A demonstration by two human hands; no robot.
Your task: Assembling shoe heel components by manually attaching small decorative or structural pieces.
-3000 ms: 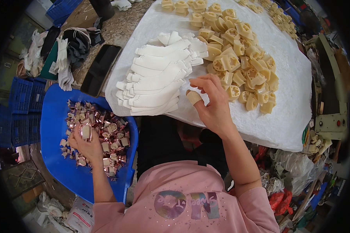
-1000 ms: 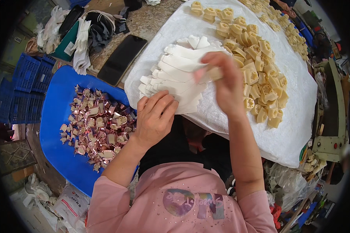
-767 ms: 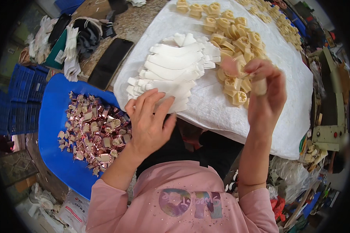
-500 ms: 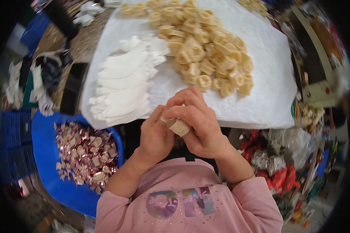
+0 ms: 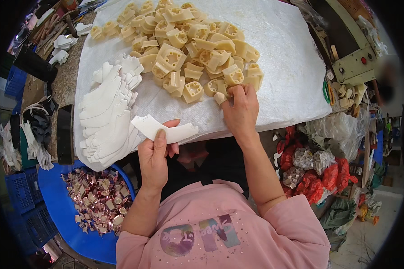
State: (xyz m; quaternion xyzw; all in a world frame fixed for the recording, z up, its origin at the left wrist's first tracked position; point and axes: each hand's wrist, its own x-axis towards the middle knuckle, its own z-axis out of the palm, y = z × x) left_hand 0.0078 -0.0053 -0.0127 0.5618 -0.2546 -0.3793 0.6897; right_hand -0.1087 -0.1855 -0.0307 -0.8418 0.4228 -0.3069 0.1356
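In my left hand (image 5: 156, 154) a thin white curved strip (image 5: 179, 133) with notched ends is pinched between thumb and fingers. To its left a fanned stack of similar white strips (image 5: 103, 121) lies on the white-covered table. My right hand (image 5: 241, 110) reaches to the near edge of a heap of beige moulded blocks (image 5: 168, 60), hollow and shaped like shoe heels. Its fingers curl against the near side of a beige moulded block (image 5: 233, 75) there. The thumb tip carries a beige wrapping (image 5: 219, 97). My fingers partly hide the contact.
Below the table's left edge stands a blue tub (image 5: 54, 206) of shiny pink-copper pieces (image 5: 101, 197). A dark phone (image 5: 65, 132) and a black cylinder (image 5: 35, 63) lie left of the white sheet (image 5: 287, 67). On the right are red bags (image 5: 316, 184) and a pale green machine (image 5: 357, 67).
My hands were together around a small beige block; that block is no longer in them. My left hand now has a white strip, and my right hand has moved forward to the heap.
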